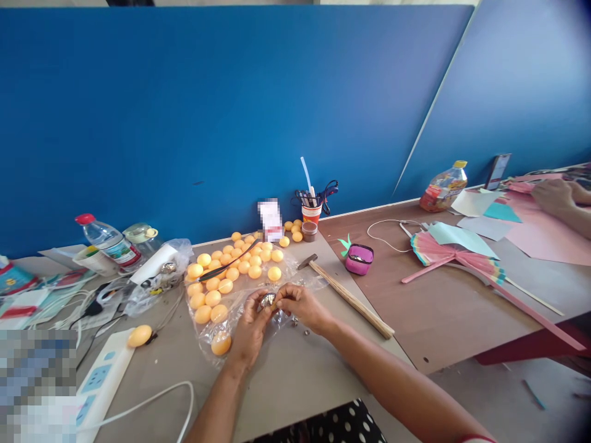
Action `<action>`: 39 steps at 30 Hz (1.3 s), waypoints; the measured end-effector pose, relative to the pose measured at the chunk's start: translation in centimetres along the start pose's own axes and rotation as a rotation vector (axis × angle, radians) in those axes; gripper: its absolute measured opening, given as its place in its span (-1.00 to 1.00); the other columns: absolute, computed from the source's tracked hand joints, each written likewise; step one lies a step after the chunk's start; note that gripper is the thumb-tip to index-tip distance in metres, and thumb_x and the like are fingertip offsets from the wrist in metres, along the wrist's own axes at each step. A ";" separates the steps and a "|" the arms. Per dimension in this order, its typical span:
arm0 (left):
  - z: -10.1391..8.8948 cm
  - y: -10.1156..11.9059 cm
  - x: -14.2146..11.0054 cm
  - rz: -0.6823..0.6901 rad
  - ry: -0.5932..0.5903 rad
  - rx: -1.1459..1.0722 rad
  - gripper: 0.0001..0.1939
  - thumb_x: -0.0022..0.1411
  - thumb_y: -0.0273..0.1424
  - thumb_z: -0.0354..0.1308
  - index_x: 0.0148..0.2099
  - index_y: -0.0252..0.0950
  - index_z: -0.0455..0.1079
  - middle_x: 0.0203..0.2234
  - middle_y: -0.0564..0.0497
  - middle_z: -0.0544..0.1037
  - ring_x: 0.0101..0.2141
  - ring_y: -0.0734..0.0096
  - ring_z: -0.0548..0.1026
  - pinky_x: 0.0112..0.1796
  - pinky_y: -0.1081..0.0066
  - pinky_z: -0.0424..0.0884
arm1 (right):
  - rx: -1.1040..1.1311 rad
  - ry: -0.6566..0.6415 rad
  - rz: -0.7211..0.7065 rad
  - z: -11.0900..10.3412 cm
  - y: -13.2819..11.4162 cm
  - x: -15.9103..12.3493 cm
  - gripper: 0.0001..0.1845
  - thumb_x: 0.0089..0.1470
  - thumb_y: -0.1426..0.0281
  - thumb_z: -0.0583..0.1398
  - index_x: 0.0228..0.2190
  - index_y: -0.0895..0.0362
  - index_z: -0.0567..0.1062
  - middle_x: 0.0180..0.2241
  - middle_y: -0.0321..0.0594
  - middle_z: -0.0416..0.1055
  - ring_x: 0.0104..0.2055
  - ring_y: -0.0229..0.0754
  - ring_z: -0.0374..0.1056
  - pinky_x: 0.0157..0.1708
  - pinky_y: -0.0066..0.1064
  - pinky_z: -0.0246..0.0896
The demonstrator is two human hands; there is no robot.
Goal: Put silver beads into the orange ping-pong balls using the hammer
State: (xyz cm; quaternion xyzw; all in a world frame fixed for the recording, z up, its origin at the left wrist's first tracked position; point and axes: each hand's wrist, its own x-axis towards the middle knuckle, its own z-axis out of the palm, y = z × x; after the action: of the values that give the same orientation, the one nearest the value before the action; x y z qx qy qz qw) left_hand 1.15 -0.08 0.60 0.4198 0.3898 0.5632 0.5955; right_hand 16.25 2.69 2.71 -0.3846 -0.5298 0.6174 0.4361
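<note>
Over the near part of the bench (309, 384), we are holding a shiny metal piece (267, 300) between our two hands. Our left hand (253, 321) is gripping it from the left with bent fingers, while our right hand (300, 307) is pinching at its right edge with thumb and forefinger. We cannot tell its exact shape, as the fingers are covering much of it.

Just below the right hand, a few small metal bits (295, 322) are lying loose. Beyond and to the left of our hands, many orange balls (213, 298) are clustering at a clear plastic bag (240, 301), with a slim black tool (228, 263) resting across them. To the right, a hammer (353, 298) is lying aslant, its head pointing away from us, and a small purple container (359, 259) is standing beyond its handle. A paper cup (311, 213) holding tools is standing near the blue partition (231, 111).

Farther left, a bottle with a red cap (111, 243) is leaning, and one more orange ball is resting against a white power strip (106, 369). Far to the right, another person's hand (551, 197) is resting over pink paper (545, 234).
</note>
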 end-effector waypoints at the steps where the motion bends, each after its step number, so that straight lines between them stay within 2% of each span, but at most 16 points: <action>1: 0.0 0.0 0.0 0.004 0.002 0.025 -0.63 0.09 -0.28 0.27 -0.03 -0.14 0.33 -0.13 0.01 0.43 -0.12 0.29 0.45 -0.02 0.21 0.37 | 0.007 0.001 0.003 0.0 0.0 0.0 -0.85 -0.20 0.34 0.24 -0.54 0.17 0.42 -0.60 -0.39 0.27 -0.56 -0.36 0.11 -0.50 -0.45 0.01; 9: -0.2 0.1 -0.1 0.059 0.067 0.205 -0.59 0.05 -0.24 0.27 -0.05 -0.20 0.38 -0.16 -0.04 0.51 -0.15 0.21 0.48 -0.11 0.22 0.41 | 0.042 0.023 0.073 0.1 0.2 0.1 -0.87 -0.23 0.36 0.24 -0.54 0.16 0.42 -0.63 -0.39 0.28 -0.58 -0.37 0.11 -0.53 -0.48 -0.01; 17: 0.0 0.1 -0.1 0.082 0.092 0.295 -0.60 0.05 -0.22 0.27 -0.06 -0.23 0.40 -0.22 -0.05 0.53 -0.22 0.25 0.49 -0.19 0.28 0.42 | 0.017 0.015 0.120 0.0 -0.2 -0.1 -0.92 -0.19 0.41 0.21 -0.55 0.18 0.42 -0.64 -0.37 0.33 -0.57 -0.35 0.19 -0.50 -0.49 0.04; 27: -0.1 0.0 -0.1 0.051 0.083 0.300 -0.60 0.06 -0.21 0.26 -0.05 -0.22 0.38 -0.23 -0.03 0.52 -0.27 0.29 0.48 -0.22 0.30 0.41 | -0.030 0.014 0.137 0.0 -0.3 0.0 -0.98 -0.16 0.47 0.19 -0.55 0.18 0.43 -0.66 -0.37 0.36 -0.57 -0.34 0.24 -0.49 -0.49 0.09; 33: 0.2 0.3 -0.2 0.014 0.040 0.285 -0.62 0.05 -0.23 0.27 -0.08 -0.21 0.35 -0.34 0.03 0.53 -0.34 0.33 0.49 -0.31 0.37 0.40 | 0.013 0.041 0.188 0.2 -0.5 -0.2 -0.94 -0.18 0.51 0.21 -0.58 0.16 0.39 -0.68 -0.37 0.37 -0.57 -0.31 0.27 -0.46 -0.47 0.15; 39: 0.2 0.3 -0.3 0.047 0.045 0.314 -0.63 0.06 -0.24 0.27 -0.08 -0.22 0.37 -0.25 -0.02 0.55 -0.25 0.27 0.51 -0.22 0.31 0.41 | 0.074 0.061 0.196 0.3 -0.3 -0.2 -0.89 -0.20 0.48 0.23 -0.58 0.15 0.35 -0.69 -0.38 0.37 -0.58 -0.32 0.28 -0.47 -0.47 0.15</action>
State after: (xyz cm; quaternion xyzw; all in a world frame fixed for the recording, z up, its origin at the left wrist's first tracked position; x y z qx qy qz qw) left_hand 1.16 -0.38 0.97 0.5039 0.4762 0.5184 0.5006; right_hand 16.11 2.45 3.06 -0.4368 -0.4531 0.6643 0.4032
